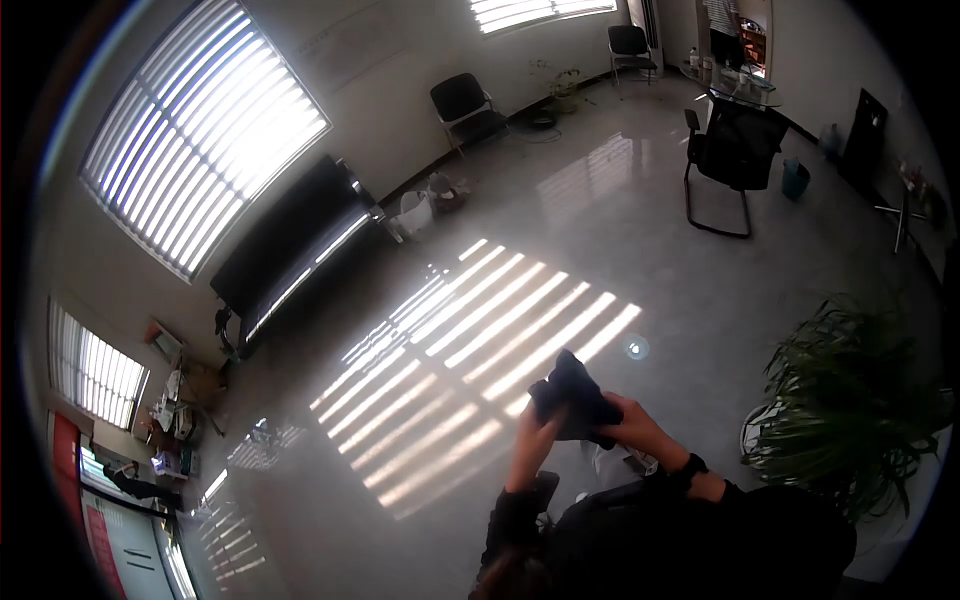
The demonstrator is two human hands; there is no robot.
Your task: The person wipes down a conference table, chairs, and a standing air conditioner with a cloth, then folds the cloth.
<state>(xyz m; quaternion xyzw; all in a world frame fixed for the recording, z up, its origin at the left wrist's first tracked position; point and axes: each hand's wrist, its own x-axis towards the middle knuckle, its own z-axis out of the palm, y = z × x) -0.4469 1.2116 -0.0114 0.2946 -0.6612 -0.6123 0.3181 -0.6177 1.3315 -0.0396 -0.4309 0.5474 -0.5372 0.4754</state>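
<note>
The cloth [575,400], dark and bunched, is held up near the front, right of middle, above the floor [400,560]. The grip of each hand is closed on it: the left hand [538,432] clasps its left side, the right hand [635,425] its right, though blur and shadow hide just how the fingers lie. A black band [688,470] circles the right wrist, and a pale thing, too covered to make out, shows below the hands. Striped sunlight falls on the floor just beyond and left of the cloth. On the near right stands a leafy plant [840,410] in a white pot [757,430]. Farther right, a black chair [738,155] stands by a glass table [745,90], with a blue bin [795,180] beside it. On the left, a dark sofa [295,240] sits under a bright window [205,130] with blinds; white bags [415,212] lie on the floor near its far end.
</note>
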